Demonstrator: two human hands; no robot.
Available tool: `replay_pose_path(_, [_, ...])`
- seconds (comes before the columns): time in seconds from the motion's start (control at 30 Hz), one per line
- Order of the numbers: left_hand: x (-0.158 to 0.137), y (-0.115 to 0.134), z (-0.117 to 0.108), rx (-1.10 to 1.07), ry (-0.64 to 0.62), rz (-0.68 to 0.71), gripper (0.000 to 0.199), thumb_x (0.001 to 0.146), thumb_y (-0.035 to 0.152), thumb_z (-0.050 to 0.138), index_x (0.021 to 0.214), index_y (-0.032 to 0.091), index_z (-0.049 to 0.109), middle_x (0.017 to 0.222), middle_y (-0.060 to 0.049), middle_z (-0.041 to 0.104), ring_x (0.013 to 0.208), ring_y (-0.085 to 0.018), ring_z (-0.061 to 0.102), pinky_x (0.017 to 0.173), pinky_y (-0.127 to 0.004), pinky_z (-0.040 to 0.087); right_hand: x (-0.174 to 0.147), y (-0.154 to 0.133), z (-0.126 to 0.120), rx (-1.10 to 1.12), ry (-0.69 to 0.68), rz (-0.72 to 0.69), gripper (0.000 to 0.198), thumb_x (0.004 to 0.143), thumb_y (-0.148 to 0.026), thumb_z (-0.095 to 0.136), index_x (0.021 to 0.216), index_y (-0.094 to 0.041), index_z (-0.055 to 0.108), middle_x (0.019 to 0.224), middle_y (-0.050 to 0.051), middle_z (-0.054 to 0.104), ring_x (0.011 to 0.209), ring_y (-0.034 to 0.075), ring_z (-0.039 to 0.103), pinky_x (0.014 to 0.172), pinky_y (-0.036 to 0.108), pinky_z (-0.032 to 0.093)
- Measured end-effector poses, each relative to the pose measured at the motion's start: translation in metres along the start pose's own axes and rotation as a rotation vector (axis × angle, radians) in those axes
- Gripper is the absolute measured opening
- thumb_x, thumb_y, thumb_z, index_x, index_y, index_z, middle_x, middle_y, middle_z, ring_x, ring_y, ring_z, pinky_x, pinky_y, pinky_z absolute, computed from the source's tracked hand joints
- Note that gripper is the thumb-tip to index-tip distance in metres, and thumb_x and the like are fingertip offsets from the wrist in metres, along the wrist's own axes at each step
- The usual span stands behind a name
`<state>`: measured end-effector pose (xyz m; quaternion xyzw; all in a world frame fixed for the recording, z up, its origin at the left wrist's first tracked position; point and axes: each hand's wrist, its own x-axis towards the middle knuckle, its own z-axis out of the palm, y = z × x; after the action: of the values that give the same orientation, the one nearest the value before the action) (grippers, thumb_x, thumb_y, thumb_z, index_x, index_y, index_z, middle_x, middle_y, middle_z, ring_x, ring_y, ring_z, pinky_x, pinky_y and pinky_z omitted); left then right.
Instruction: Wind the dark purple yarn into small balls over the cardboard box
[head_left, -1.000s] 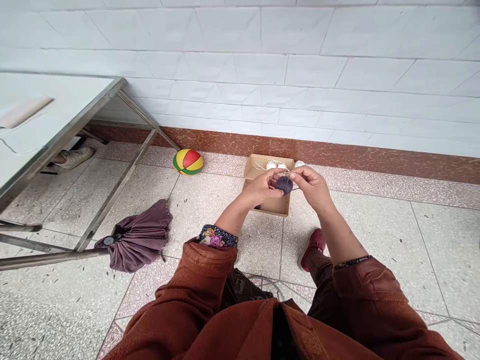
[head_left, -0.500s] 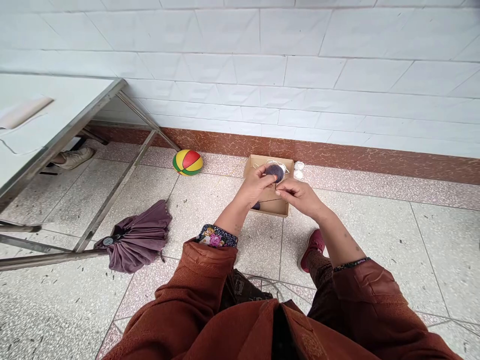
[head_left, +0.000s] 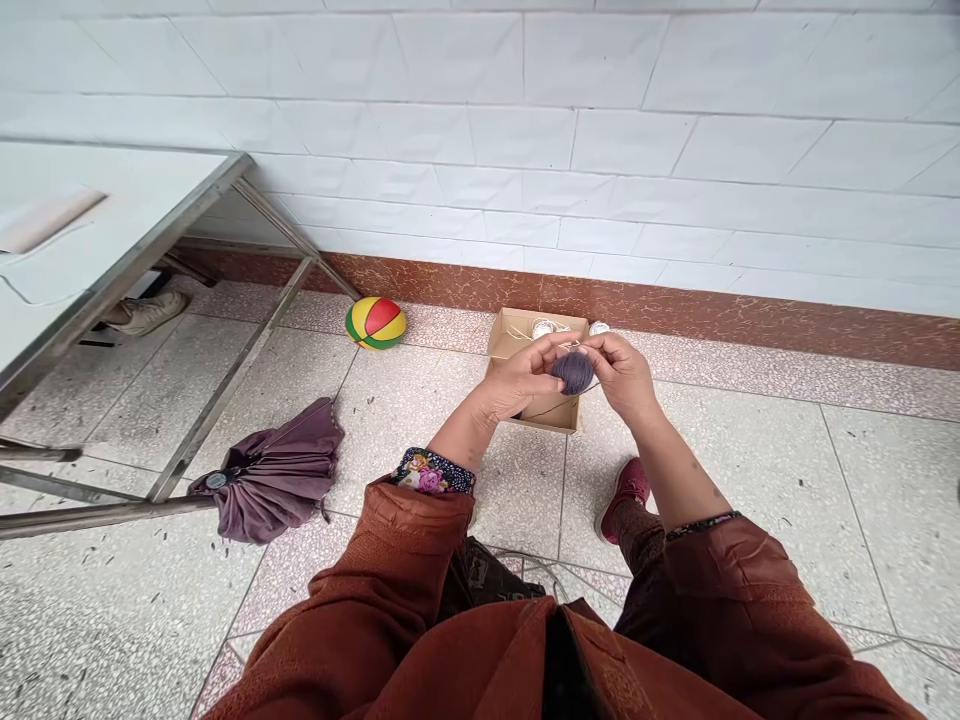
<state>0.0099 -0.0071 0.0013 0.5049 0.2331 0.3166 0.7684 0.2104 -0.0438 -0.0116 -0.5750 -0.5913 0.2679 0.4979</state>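
A dark purple-grey ball of yarn (head_left: 573,373) is held above an open cardboard box (head_left: 544,418). Thumb and fingers of my left hand (head_left: 520,378) grip the ball from its left side. At the ball's upper right, my right hand (head_left: 621,372) is closed in a pinch on the yarn strand, which is mostly hidden by the fingers. A dark strand runs from the ball down across the box. Inside the box's far end lies white yarn (head_left: 543,328), and part of a second dark ball shows by my left wrist.
White yarn (head_left: 598,328) lies just right of the box on the speckled floor. A red, yellow and green ball (head_left: 376,323) rests near the wall. On the left are a folded purple umbrella (head_left: 281,475) and a metal-framed table (head_left: 172,190), with someone's shoe (head_left: 156,312) beneath it.
The yarn ball has shifted right and slightly nearer to me, turned in my left hand. My right hand has risen from below the ball to its upper right side.
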Motion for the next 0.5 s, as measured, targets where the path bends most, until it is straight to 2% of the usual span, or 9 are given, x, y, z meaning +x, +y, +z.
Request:
replay_pose_path(0.17, [0.008,-0.001,0.002,-0.063,0.207,0.068,0.049,0.070,0.033,0.087,0.116,0.022,0.074,0.120,-0.008,0.075,0.112,-0.021,0.068,0.105,-0.039,0.052,-0.005,0.003,0.007,-0.045,-0.083,-0.009,0.021,0.098,-0.042,0.066,0.085,-0.026,0.069,0.084,0.003,0.069,0.077,0.021,0.060,0.075,0.035,0.049])
replay_pose_path(0.33, [0.015,-0.003,-0.001,0.192,0.389,0.147,0.046,0.072,0.031,0.082,0.115,0.021,0.069,0.118,-0.007,0.076,0.112,-0.022,0.069,0.107,-0.041,0.052,-0.013,-0.011,0.006,0.003,-0.308,-0.066,0.019,0.098,-0.043,0.069,0.089,-0.027,0.072,0.086,0.003,0.073,0.079,0.021,0.063,0.077,0.036,0.051])
replay_pose_path(0.4, [0.015,-0.003,-0.002,0.320,0.398,0.127,0.048,0.074,0.031,0.082,0.118,0.020,0.069,0.118,-0.008,0.075,0.108,-0.022,0.069,0.105,-0.042,0.052,-0.014,-0.018,0.002,0.062,-0.355,-0.085,0.022,0.099,-0.047,0.069,0.091,-0.027,0.074,0.090,0.003,0.075,0.081,0.021,0.064,0.080,0.037,0.053])
replay_pose_path(0.5, [0.011,-0.002,0.001,0.446,0.325,0.082,0.056,0.075,0.032,0.084,0.128,0.021,0.068,0.116,-0.008,0.074,0.101,-0.021,0.068,0.099,-0.041,0.053,-0.012,-0.024,-0.006,0.158,-0.275,-0.074,0.028,0.100,-0.054,0.069,0.093,-0.028,0.076,0.092,0.003,0.075,0.087,0.022,0.066,0.085,0.038,0.054])
